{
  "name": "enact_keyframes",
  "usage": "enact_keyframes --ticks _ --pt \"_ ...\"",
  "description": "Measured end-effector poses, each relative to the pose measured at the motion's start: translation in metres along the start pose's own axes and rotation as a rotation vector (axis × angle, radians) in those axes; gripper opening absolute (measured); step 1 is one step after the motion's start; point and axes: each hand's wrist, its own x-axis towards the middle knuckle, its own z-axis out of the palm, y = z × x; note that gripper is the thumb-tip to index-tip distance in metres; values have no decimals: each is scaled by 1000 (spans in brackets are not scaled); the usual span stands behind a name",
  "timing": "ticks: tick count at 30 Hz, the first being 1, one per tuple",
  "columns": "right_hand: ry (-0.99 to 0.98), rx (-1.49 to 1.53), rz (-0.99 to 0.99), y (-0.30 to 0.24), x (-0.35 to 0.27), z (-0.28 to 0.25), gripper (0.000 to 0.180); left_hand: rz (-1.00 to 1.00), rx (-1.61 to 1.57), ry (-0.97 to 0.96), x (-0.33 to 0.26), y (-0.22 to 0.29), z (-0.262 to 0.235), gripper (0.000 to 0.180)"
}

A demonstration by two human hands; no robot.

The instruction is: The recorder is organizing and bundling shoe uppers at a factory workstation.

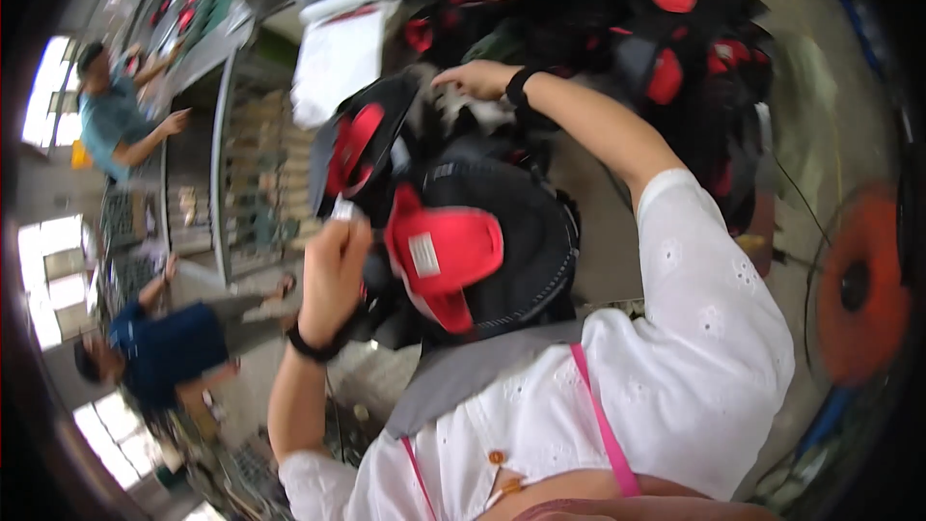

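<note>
Big black-and-red piece [463, 243]: right in front of me, above my grey apron [482, 367]; its red part's long axis runs left to right, tipped slightly up, rounded end pointing right, two wings spreading left.
Smaller black-and-red piece [359, 145]: beyond it to the left, long axis slanting from lower left to upper right.
My left hand [335, 265]: fingers curled beside the big piece, a pale scrap [343, 208] at their tips; blur means I cannot tell if I grip it.
My right hand [479, 80]: fingers loosely extended leftward, near the smaller piece's upper end; contact unclear.
</note>
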Motion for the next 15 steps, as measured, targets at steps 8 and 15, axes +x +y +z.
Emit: enact_keyframes --ticks 8,15 --pt "-128 -526 -66 71 73 75 25 -33 -250 -91 3 -5 -1 17" --pt "-215 -178 87 74 16 26 22 464 107 48 35 0 20 27"
